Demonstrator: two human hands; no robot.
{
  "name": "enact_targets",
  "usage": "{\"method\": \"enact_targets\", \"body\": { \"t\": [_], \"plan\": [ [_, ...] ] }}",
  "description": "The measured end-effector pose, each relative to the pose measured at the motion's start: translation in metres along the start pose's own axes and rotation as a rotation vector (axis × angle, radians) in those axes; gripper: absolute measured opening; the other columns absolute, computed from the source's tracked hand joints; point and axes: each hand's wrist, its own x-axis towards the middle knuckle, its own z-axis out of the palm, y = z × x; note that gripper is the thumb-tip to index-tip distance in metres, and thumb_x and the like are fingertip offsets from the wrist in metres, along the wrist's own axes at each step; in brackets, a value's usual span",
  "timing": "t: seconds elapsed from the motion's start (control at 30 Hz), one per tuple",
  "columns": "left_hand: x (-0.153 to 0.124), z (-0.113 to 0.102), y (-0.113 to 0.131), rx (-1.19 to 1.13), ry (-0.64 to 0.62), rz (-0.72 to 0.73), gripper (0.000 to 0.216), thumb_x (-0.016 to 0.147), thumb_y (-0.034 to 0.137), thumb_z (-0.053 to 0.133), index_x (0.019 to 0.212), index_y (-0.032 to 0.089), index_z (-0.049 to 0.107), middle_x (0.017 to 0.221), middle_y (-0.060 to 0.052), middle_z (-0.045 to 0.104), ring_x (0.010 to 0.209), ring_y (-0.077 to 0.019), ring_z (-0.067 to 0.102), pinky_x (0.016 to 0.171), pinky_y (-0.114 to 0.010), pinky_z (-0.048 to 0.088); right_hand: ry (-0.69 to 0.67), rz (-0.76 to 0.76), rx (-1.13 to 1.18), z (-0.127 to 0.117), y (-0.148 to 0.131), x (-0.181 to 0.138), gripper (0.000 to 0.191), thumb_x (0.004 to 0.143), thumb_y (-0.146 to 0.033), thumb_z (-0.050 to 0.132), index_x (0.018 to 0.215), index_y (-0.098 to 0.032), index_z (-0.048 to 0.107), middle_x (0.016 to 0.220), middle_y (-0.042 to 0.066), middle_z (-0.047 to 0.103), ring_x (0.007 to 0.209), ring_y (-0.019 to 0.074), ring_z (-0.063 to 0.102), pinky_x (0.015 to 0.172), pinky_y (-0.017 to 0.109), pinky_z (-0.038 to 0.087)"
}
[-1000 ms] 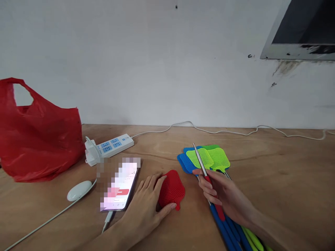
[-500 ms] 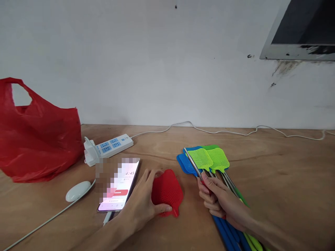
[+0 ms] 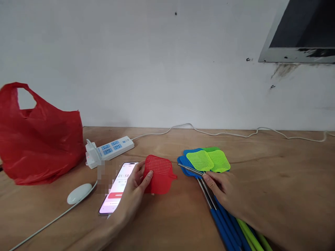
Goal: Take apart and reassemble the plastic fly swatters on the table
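Pinched between the thumb and fingers of my left hand (image 3: 134,190) is a red mesh fly swatter head (image 3: 161,170), its short socket pointing right. My right hand (image 3: 221,190) is closed around a fly swatter handle with a thin metal rod (image 3: 188,169). The rod's free end points left, toward the socket, with a small gap between them. Its grip is hidden in my palm. Under and behind the right hand lies a pile of whole fly swatters with yellow-green heads (image 3: 200,160) and blue heads (image 3: 183,162); their blue grips (image 3: 222,225) run toward the near edge.
A lit phone (image 3: 115,195) lies left of my left hand, partly covered by it. Behind it are a white power strip (image 3: 115,146) and a white oval device (image 3: 79,194) on a cable. A red plastic bag (image 3: 42,146) stands far left. A thin cord (image 3: 222,133) runs along the wall.
The red head has been lifted and turned, so its socket now points right instead of toward me. My right hand has tilted the rod flatter, its tip now pointing left.
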Motion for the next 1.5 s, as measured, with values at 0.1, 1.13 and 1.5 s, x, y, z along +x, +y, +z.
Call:
{"method": "enact_targets", "body": {
  "t": [0.1,1.13,1.5],
  "plan": [
    [0.001,-0.002,0.0,-0.061,0.034,-0.003,0.058,0.088,0.052,0.067,0.133,0.023,0.045,0.125,-0.012,0.067,0.09,-0.0269,0.072,0.053,-0.027,0.052,0.024,-0.019,-0.177,0.004,0.004,0.0,0.047,0.099,-0.048,0.036,0.061,-0.023,0.049,0.053,0.001,0.052,0.053,0.0191,0.049,0.056,0.032,0.021],
    [0.001,-0.001,0.002,0.106,0.159,0.162,0.044,0.085,0.049,0.066,0.117,0.023,0.051,0.12,-0.009,0.067,0.104,-0.0278,0.067,0.074,-0.034,0.058,-0.041,-0.173,-0.464,0.012,0.007,-0.006,0.042,0.1,-0.042,0.039,0.069,-0.022,0.059,0.059,0.006,0.066,0.055,0.0218,0.06,0.054,0.032,0.017],
    [-0.004,0.002,0.001,0.189,0.071,0.144,0.042,0.09,0.05,0.057,0.119,0.022,0.047,0.123,-0.012,0.065,0.11,-0.0294,0.065,0.082,-0.04,0.056,-0.075,-0.183,-0.446,0.016,0.005,-0.011,0.046,0.103,-0.043,0.033,0.071,-0.023,0.059,0.061,0.007,0.068,0.056,0.0229,0.062,0.054,0.034,0.015]
  ]
}}
